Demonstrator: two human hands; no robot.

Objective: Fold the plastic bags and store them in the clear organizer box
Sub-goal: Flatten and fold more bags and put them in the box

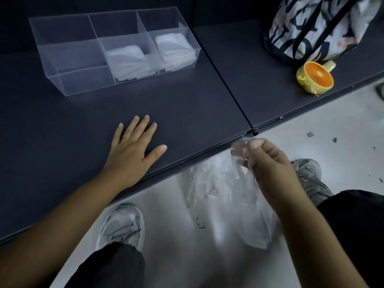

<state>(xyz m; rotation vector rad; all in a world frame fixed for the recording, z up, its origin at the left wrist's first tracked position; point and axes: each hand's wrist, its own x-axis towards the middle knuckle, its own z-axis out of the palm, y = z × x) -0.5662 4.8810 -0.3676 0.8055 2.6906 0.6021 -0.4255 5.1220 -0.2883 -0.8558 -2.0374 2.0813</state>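
Note:
A clear organizer box (68,57) with three compartments stands at the back left of the dark table. Folded white bags fill its middle compartment (129,62) and its right compartment (175,48); the left one holds nothing. My left hand (133,146) lies flat on the table with fingers spread, in front of the box. My right hand (270,161) is off the table's front edge and grips the top of a thin translucent plastic bag (224,192). The bag hangs loose and blurred over the floor.
A patterned tote bag (311,28) and a small yellow-orange fan (315,79) sit at the back right of the table (62,125). A seam (224,80) divides two table panels. My grey shoes (122,225) stand on the white floor below.

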